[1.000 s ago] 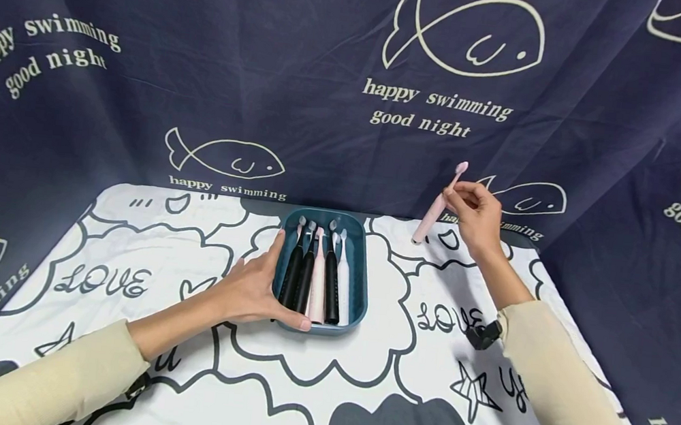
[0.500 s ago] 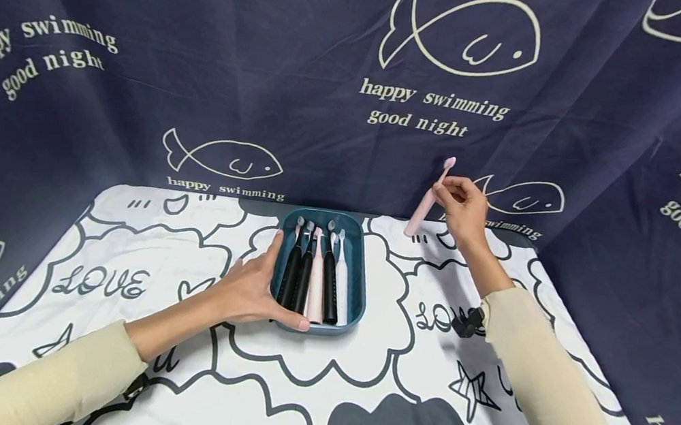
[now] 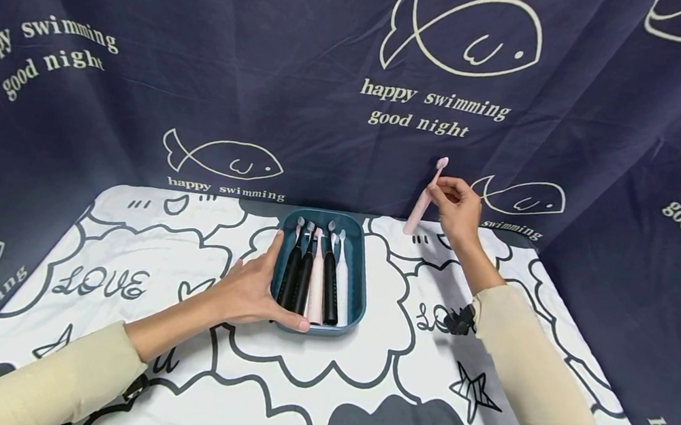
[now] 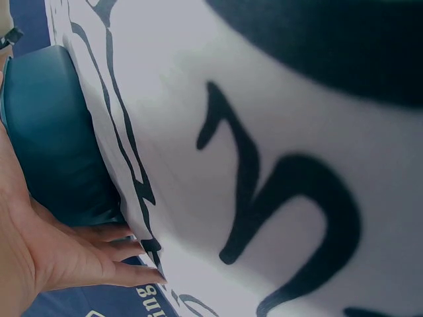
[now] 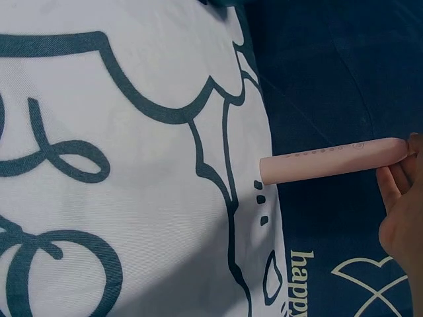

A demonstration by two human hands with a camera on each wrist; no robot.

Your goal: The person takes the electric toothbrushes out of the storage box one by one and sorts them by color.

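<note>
My right hand (image 3: 461,207) pinches a pink electric toothbrush (image 3: 419,210) near its neck, with the brush head up and the handle slanting down to the left. In the right wrist view the handle (image 5: 330,162) ends over the cloth's far edge; I cannot tell whether it touches. My left hand (image 3: 253,286) rests against the left side of a blue bin (image 3: 359,276), its fingers straight and thumb stretched along the near rim. Inside the bin lie several electric toothbrushes side by side: black ones (image 3: 330,287), a pink one (image 3: 318,279) and a white one (image 3: 342,284).
A white cloth (image 3: 327,355) with black cloud outlines and lettering covers the table. Behind it hangs a dark blue curtain (image 3: 303,86) printed with fish and words. The bin stands near the table's far edge, left of the right hand.
My right hand has carried the pink toothbrush a little to the left, and the brush now stands more upright. My left hand and the bin have stayed in place.
</note>
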